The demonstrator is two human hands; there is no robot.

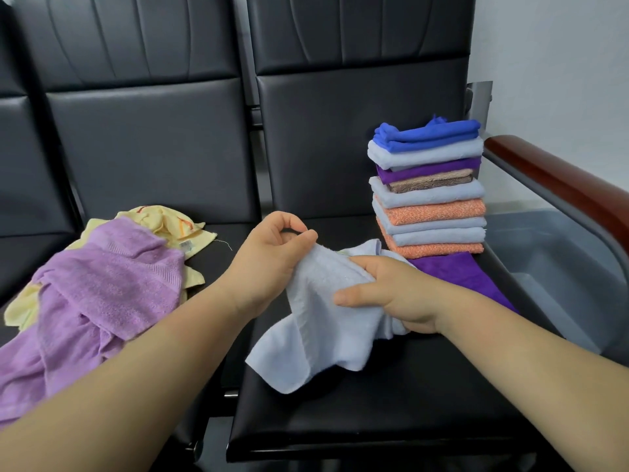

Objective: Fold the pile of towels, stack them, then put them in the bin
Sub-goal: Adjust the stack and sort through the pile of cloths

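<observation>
The left hand point(269, 253) pinches the top edge of a crumpled pale blue terry towel point(316, 335). Just beside it, the right hand point(391, 294) grips the bunched middle, and the lower corners trail onto the black padded seat point(374, 413), which lies bare below both hands. Beyond the right hand, a tall stack of folded towels point(429, 189) stands on a flat purple cloth point(456, 270). Past the wooden armrest point(561, 185) sits a grey plastic bin point(544, 253). Left of the left hand, a lilac towel point(102, 287) lies over a yellow one point(163, 219).
</observation>
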